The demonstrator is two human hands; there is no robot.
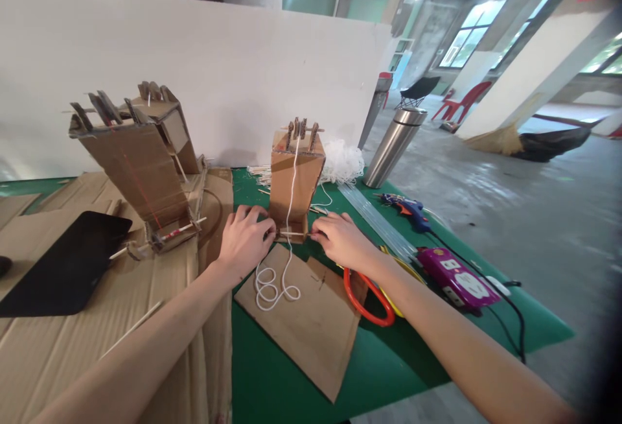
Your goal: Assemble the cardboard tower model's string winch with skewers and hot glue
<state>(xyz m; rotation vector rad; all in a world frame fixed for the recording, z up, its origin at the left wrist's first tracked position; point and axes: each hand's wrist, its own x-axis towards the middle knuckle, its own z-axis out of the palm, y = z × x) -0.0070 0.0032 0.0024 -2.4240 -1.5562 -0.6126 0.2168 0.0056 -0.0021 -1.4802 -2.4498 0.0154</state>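
A small cardboard tower point(291, 184) stands upright between my hands, with cardboard tabs and a thin crosswise stick on top. White string point(293, 184) runs from its top down the front and lies in loops on a flat cardboard piece point(311, 320). Low in the tower's base, a thin wooden stick point(291, 234) lies crosswise. My left hand point(247, 237) is closed at the stick's left end, its fingertips partly hidden. At the right end, my right hand point(340, 238) pinches the stick between thumb and fingers.
Two taller cardboard towers point(133, 171) and a black flat device point(68, 265) occupy the left on cardboard sheets. To the right are red-handled scissors point(369, 307), clear glue sticks point(376, 216), a glue gun point(411, 211), a purple power box point(454, 278) and a steel flask point(394, 148). A white panel point(194, 67) rises behind.
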